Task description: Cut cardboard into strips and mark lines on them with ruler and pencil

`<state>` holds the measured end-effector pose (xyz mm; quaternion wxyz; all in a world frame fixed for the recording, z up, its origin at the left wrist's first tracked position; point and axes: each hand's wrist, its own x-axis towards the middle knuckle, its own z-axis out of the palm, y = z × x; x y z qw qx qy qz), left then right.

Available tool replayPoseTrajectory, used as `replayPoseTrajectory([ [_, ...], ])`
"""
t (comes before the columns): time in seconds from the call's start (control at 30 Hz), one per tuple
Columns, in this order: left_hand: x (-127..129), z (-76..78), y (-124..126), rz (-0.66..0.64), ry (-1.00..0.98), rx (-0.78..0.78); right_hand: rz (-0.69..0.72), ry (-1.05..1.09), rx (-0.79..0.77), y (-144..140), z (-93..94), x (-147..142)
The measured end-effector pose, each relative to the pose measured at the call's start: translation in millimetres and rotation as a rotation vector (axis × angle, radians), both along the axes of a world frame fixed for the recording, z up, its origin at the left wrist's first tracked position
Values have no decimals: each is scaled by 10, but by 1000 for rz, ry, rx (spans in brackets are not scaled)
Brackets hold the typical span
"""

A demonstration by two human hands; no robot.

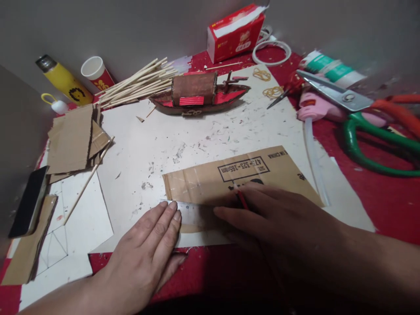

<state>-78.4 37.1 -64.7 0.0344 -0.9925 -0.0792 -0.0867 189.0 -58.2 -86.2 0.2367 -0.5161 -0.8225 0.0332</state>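
Observation:
A printed cardboard piece lies on a white board at the near middle. Across its near side runs a pale ruler. My left hand holds the ruler's left end, its fingertips pressed on top and the thumb tucked below. My right hand is closed around a red pencil, whose tip points up over the cardboard's printing. The right index finger reaches left over the ruler. Shadow and my right hand hide the ruler's right part.
A model boat stands at the back beside wooden sticks. Cardboard pieces and a phone lie left. Large scissors, a pink glue gun and a tape ring are right. A red tissue box stands behind.

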Motion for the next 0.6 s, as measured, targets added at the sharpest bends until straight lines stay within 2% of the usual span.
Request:
replayPoseTrajectory([
  [0.6, 0, 26, 18, -16, -51, -10, -11, 62, -153, -8, 96, 18],
])
